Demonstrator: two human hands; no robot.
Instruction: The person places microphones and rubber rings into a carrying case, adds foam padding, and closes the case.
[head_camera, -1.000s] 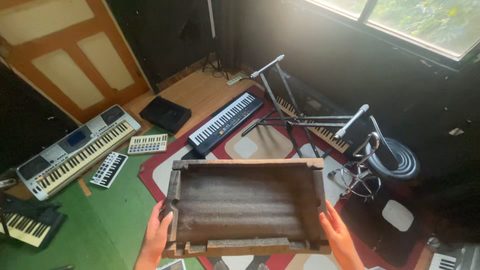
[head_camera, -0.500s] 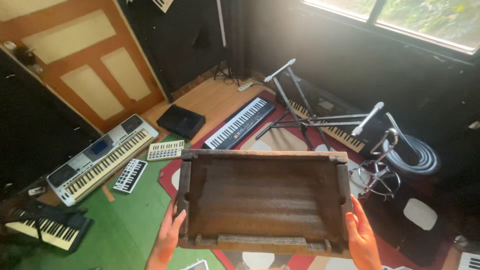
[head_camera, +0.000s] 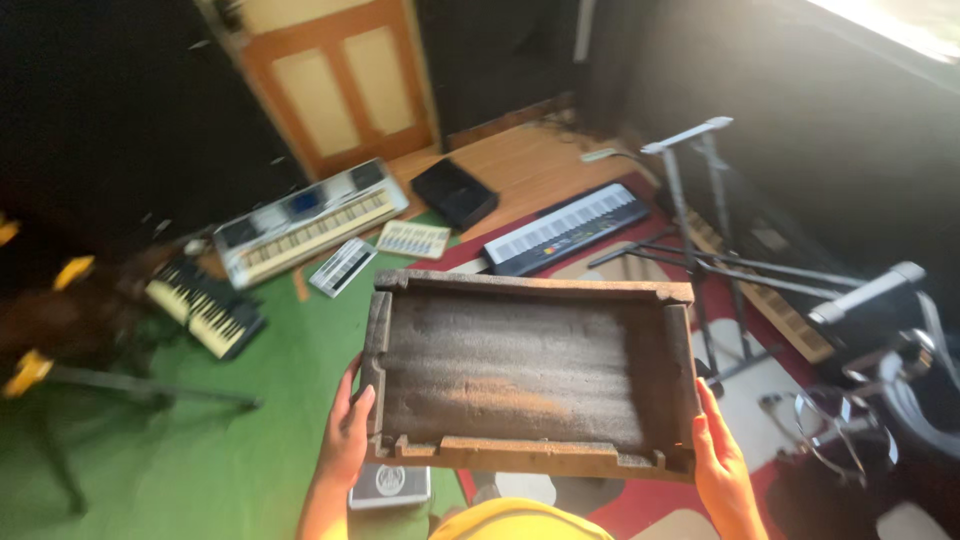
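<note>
A shallow wooden tray (head_camera: 530, 370) is being carried level, clamped at its near corners by the left hand (head_camera: 347, 432) and the right hand (head_camera: 722, 470), apparently above scattered keyboards (head_camera: 310, 220).

Both forearms are bare, with no sleeves, gloves, rings or watch showing. The left hand (head_camera: 348, 432) and right hand (head_camera: 722, 468) are bare too. At the near edge, a rounded bit of yellow clothing (head_camera: 515, 521) shows.

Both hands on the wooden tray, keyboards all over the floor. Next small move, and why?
Probably keep the wooden tray level and step toward bare green floor: left hand and right hand grip only its side edges, and the silver keyboard and stand crowd ahead.
</note>
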